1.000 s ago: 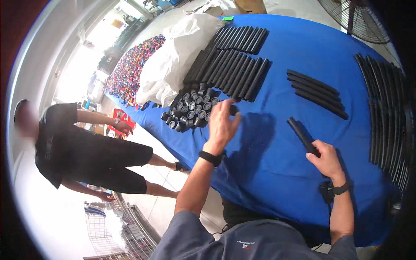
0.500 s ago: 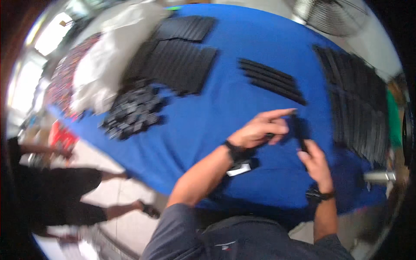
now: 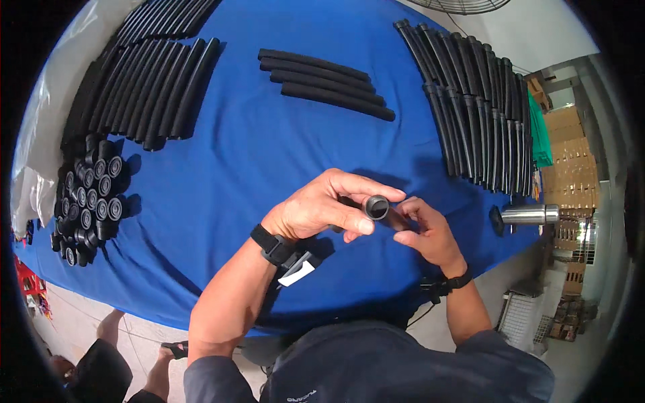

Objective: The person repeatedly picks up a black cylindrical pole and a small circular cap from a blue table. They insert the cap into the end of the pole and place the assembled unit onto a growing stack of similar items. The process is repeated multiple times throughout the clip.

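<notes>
Widely, blue cloth (image 3: 316,144) spreads beneath the tube (image 3: 388,213), fan (image 3: 463,7) beyond.

caps (image 3: 92,198) lie left of the held tube (image 3: 400,220), four tubes (image 3: 336,99) behind.

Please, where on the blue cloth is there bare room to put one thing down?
Bare cloth shows between the cap pile and the left hand, and between that hand and the four loose tubes. More lies beyond these tubes, toward the far edge. The left is crowded with tube rows and that pile, the right with another block of tubes.
</notes>
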`<action>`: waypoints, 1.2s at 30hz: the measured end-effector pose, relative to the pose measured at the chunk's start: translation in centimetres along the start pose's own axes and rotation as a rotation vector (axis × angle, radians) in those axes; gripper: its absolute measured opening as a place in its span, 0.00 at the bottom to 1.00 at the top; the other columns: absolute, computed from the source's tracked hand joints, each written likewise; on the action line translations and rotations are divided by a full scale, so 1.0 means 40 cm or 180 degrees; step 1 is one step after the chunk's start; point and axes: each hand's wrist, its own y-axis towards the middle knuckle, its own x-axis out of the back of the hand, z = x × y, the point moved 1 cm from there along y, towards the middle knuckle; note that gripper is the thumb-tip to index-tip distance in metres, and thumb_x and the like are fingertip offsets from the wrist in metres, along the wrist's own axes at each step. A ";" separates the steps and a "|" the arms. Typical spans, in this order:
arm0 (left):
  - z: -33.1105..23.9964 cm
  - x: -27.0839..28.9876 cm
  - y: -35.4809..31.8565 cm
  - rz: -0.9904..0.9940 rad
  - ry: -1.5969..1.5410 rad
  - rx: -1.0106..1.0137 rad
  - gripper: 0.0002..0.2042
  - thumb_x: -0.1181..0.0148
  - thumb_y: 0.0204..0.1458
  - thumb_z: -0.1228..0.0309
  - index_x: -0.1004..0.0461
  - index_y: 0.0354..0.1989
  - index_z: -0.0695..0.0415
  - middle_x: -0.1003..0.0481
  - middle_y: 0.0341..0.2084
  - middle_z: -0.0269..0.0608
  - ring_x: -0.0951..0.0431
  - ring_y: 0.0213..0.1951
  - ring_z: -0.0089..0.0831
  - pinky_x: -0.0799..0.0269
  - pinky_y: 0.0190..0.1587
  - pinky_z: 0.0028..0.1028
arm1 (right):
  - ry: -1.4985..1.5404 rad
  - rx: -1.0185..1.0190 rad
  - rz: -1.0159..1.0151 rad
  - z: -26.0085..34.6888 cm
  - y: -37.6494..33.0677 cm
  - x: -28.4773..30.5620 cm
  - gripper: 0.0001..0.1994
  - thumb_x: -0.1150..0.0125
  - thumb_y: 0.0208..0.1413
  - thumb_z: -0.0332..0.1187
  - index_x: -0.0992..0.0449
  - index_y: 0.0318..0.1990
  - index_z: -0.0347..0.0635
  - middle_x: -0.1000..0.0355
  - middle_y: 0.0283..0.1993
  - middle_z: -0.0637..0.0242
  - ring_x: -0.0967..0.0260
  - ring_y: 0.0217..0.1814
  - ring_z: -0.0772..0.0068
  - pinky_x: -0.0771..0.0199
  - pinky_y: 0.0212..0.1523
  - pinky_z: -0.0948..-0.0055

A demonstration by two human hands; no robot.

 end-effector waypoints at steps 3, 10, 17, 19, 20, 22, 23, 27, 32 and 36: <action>-0.002 0.003 0.000 0.0018 -0.0045 -0.0006 0.28 0.25 0.44 0.73 0.23 0.58 0.62 0.23 0.22 0.38 0.24 0.21 0.25 0.31 0.26 0.24 | 0.0279 -0.0020 -0.0061 0.025 0.007 -0.006 0.23 0.27 0.53 0.30 0.29 0.55 0.40 0.27 0.48 0.65 0.29 0.51 0.72 0.30 0.57 0.69; -0.002 0.007 0.005 -0.0061 -0.0228 -0.0055 0.28 0.26 0.44 0.74 0.23 0.58 0.62 0.23 0.22 0.38 0.24 0.21 0.25 0.31 0.25 0.24 | 0.0052 0.0116 -0.0128 0.018 0.025 0.002 0.29 0.28 0.53 0.29 0.31 0.62 0.39 0.26 0.51 0.64 0.30 0.55 0.70 0.31 0.59 0.67; 0.002 0.012 0.012 -0.0052 -0.0220 -0.0198 0.28 0.28 0.48 0.73 0.25 0.60 0.62 0.23 0.23 0.38 0.23 0.22 0.27 0.30 0.26 0.26 | -0.0713 0.0548 0.0002 0.101 0.056 -0.006 0.23 0.28 0.53 0.31 0.27 0.56 0.36 0.24 0.46 0.65 0.29 0.52 0.73 0.30 0.54 0.71; 0.008 0.018 0.014 -0.0162 -0.0181 -0.0323 0.28 0.31 0.52 0.71 0.28 0.62 0.62 0.24 0.22 0.38 0.23 0.22 0.28 0.30 0.27 0.26 | -0.1694 0.0519 0.0084 0.135 0.077 -0.003 0.21 0.29 0.53 0.31 0.25 0.53 0.35 0.23 0.44 0.66 0.29 0.50 0.75 0.30 0.53 0.73; 0.007 0.023 0.020 -0.0301 -0.0070 -0.0577 0.27 0.38 0.58 0.67 0.32 0.66 0.62 0.23 0.29 0.42 0.21 0.26 0.32 0.25 0.30 0.29 | -0.1241 0.0386 -0.0211 0.136 0.076 -0.001 0.20 0.28 0.53 0.30 0.24 0.52 0.35 0.23 0.44 0.67 0.29 0.49 0.76 0.29 0.53 0.73; 0.010 0.016 0.038 -0.0842 -0.1355 -0.0718 0.23 0.47 0.63 0.66 0.33 0.66 0.61 0.25 0.37 0.47 0.20 0.31 0.40 0.18 0.34 0.35 | -0.0326 0.0116 -0.0759 0.129 0.065 0.011 0.18 0.28 0.52 0.28 0.22 0.50 0.36 0.22 0.43 0.70 0.28 0.46 0.78 0.29 0.51 0.75; 0.007 0.024 0.036 -0.0828 -0.1461 -0.0700 0.21 0.49 0.64 0.65 0.32 0.63 0.61 0.26 0.38 0.48 0.20 0.33 0.42 0.17 0.35 0.37 | 0.0352 0.0110 -0.1074 0.127 0.055 0.013 0.17 0.30 0.54 0.26 0.23 0.52 0.37 0.22 0.46 0.69 0.28 0.46 0.79 0.29 0.50 0.76; 0.015 0.057 0.034 -0.0550 -0.1775 -0.0655 0.15 0.53 0.65 0.65 0.28 0.53 0.62 0.29 0.38 0.48 0.19 0.38 0.49 0.13 0.35 0.41 | 0.1562 0.0312 -0.1469 0.080 0.027 0.057 0.16 0.36 0.58 0.22 0.24 0.54 0.39 0.22 0.52 0.61 0.27 0.52 0.73 0.27 0.53 0.73; 0.018 0.051 0.043 -0.0533 -0.1639 -0.0558 0.11 0.53 0.63 0.67 0.28 0.38 0.63 0.30 0.34 0.47 0.18 0.33 0.46 0.17 0.24 0.31 | 0.2500 0.0341 -0.1757 0.038 0.019 0.070 0.14 0.40 0.62 0.23 0.25 0.55 0.39 0.24 0.56 0.56 0.26 0.58 0.63 0.21 0.53 0.67; 0.023 0.031 0.031 -0.0821 -0.0140 0.0146 0.08 0.48 0.60 0.70 0.28 0.34 0.62 0.27 0.28 0.42 0.22 0.25 0.31 0.28 0.17 0.23 | 0.4199 0.0061 -0.1724 -0.013 0.042 0.063 0.13 0.40 0.64 0.26 0.24 0.54 0.38 0.25 0.58 0.53 0.24 0.57 0.60 0.17 0.55 0.64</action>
